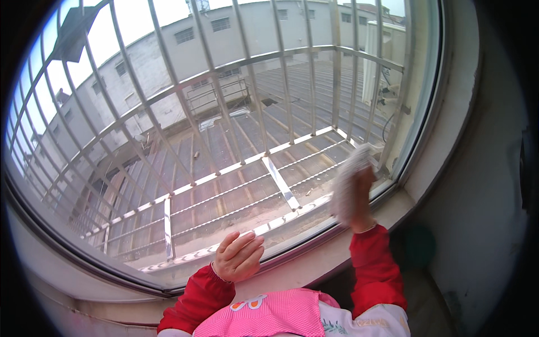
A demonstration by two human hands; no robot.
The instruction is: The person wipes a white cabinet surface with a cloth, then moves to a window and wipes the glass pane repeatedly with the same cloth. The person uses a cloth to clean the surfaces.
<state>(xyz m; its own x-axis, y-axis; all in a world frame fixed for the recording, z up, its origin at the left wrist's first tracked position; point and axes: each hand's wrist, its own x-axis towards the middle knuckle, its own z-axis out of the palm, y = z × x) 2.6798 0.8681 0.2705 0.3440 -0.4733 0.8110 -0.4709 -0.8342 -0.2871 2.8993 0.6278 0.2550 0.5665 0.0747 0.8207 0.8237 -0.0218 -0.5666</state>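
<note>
My right hand holds a pale cloth flat against the lower right part of a window pane. Both the cloth and the hand are blurred. Lower and to the left, my left hand is bare and holds nothing, its fingers slightly apart, near the bottom of the same glass. Whether its fingertips touch the pane I cannot tell. Red sleeves cover both forearms, and a pink apron shows beneath them.
A dark window frame curves around the glass, with a pale sill below. Outside stand a metal security grille, a ribbed roof and a white air-conditioner unit. A green round object sits in shadow at the lower right.
</note>
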